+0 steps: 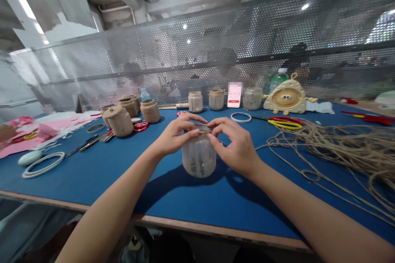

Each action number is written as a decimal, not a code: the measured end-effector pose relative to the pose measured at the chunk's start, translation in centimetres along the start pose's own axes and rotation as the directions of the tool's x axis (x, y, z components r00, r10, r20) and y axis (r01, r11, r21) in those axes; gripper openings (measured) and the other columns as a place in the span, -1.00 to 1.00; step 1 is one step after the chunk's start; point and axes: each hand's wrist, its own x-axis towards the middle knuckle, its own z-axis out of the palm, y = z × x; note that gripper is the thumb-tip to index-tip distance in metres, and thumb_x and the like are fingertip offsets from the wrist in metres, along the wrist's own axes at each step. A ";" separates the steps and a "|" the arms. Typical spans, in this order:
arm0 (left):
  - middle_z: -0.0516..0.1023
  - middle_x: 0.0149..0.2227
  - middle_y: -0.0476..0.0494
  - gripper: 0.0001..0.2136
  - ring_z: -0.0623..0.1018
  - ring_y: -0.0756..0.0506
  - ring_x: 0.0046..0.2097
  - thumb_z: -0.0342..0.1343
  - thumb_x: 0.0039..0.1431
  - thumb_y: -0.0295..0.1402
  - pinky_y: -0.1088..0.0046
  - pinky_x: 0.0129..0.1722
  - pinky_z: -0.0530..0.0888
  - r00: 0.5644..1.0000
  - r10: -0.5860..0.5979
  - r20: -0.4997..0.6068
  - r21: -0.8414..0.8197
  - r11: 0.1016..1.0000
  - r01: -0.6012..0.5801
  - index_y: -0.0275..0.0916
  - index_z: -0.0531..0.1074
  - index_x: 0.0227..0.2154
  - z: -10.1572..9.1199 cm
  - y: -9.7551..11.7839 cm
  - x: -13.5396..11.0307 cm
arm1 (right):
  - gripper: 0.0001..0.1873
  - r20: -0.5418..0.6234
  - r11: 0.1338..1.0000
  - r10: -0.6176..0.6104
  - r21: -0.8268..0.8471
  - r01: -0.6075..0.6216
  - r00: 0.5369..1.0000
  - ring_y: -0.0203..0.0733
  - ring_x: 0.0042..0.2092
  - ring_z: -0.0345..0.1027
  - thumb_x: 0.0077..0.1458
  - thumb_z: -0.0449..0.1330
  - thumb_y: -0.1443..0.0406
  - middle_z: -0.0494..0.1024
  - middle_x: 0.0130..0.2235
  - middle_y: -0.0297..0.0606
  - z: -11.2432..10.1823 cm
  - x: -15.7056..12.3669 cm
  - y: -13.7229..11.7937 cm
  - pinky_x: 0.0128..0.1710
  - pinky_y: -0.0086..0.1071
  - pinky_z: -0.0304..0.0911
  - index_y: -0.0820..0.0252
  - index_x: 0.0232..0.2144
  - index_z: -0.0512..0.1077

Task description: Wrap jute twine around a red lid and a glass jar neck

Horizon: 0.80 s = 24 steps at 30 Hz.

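A clear glass jar [199, 158] stands upright on the blue table in front of me. At its neck, a thin brown strand that looks like twine [205, 133] shows between my thumbs. My left hand [180, 133] is closed on the left side of the rim, thumb in front and fingers over the top. On the right side, my right hand [233, 139] pinches the rim and neck with thumb and forefinger. Whether the fingertips grip the strand or only the glass is hard to make out.
Loose twine [336, 148] spreads across the right side. Red-and-yellow scissors [285, 123], a white ring [241, 117] and a yellow fan [285, 96] lie beyond. Twine-wrapped jars [119, 121] stand left. A phone [234, 95] leans among jars before a perforated metal screen [173, 57].
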 end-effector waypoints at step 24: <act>0.51 -0.39 -0.09 -0.83 0.41 -0.11 -0.12 -0.01 0.10 -0.29 0.20 0.00 0.17 0.997 0.063 -0.036 0.371 0.928 -0.045 -0.25 0.36 -0.52 0.8 1.6 -0.3 | -0.85 -0.016 1.000 -0.012 0.017 0.012 1.000 -0.24 -0.27 0.33 -0.03 0.09 0.45 0.42 -0.36 -0.19 0.2 -0.2 -0.7 -0.26 -0.35 0.25 0.19 -0.57 0.24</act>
